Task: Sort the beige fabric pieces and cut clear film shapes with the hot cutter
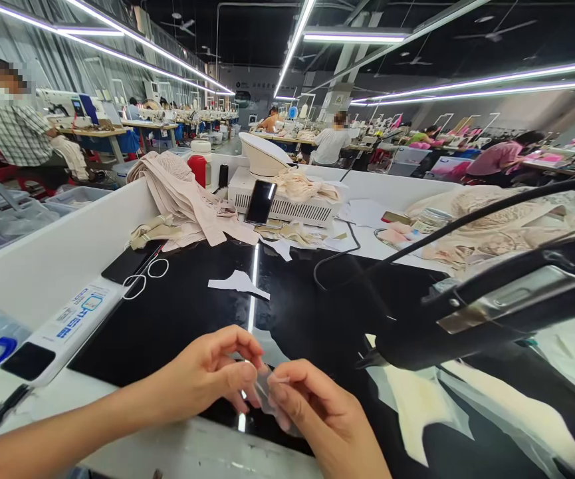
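Observation:
A small piece of thin, clear film is between my hands, low in the middle of the view. My right hand pinches its near side with thumb and forefinger. On the far side, the thumb and bent fingers of my left hand close on the same film; the fingertips partly cover it. Beneath my hands lies a glossy black work surface, where another translucent piece shows just beyond my fingers. Farther off is a white cut piece with a curved outline.
At right, a black machine arm overhangs cream fabric pieces. Beige fabric, a phone and a white vented machine stand at the back. A white printed box lies left. Several people sit at sewing tables beyond.

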A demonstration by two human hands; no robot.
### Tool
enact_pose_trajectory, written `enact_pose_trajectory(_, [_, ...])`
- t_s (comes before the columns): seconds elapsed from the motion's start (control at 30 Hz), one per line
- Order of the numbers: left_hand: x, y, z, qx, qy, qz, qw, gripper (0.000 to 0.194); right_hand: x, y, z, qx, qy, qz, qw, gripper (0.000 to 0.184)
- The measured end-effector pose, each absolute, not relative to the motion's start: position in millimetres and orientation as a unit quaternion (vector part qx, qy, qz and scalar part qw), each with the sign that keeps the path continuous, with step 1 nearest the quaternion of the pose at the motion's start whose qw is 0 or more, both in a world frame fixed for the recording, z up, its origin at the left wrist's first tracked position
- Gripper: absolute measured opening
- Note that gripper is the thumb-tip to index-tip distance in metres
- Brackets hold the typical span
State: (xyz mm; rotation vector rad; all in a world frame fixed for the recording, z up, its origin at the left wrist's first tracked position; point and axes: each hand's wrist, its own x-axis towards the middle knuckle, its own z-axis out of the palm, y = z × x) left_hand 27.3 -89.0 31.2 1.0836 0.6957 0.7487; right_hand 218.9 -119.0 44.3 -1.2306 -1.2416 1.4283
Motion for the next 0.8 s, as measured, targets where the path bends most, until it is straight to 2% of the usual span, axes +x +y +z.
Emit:
enact_pose_trajectory(0.13, [35, -85, 36, 0.478, 0.346, 0.298, 0.751, 0.034, 219, -111, 45, -0.509, -0.536, 0.528, 0.417, 0.028])
enact_pose_trajectory(0.33, [40, -76, 36, 0.49, 0.439, 0.291, 0.695, 0.021, 223, -111, 38, -0.531, -0.519, 0.507, 0.438, 0.037])
enact_pose_trajectory(0.6, [41, -58, 27, 0.542, 0.457, 0.289, 0.643, 0.014, 238, -99, 18, -0.539, -0.655, 0.339, 0.407, 0.023])
enact_pose_trajectory(0.7, [39, -54, 27, 0.603, 0.484, 0.284, 0.567, 0.01, 241, -91, 12, -0.516, -0.717, 0.236, 0.405, 0.02])
enact_pose_trajectory(0.8, [39, -52, 27, 0.692, 0.518, 0.271, 0.423, 0.005, 241, -86, 4, -0.5, -0.757, 0.153, 0.392, 0.022])
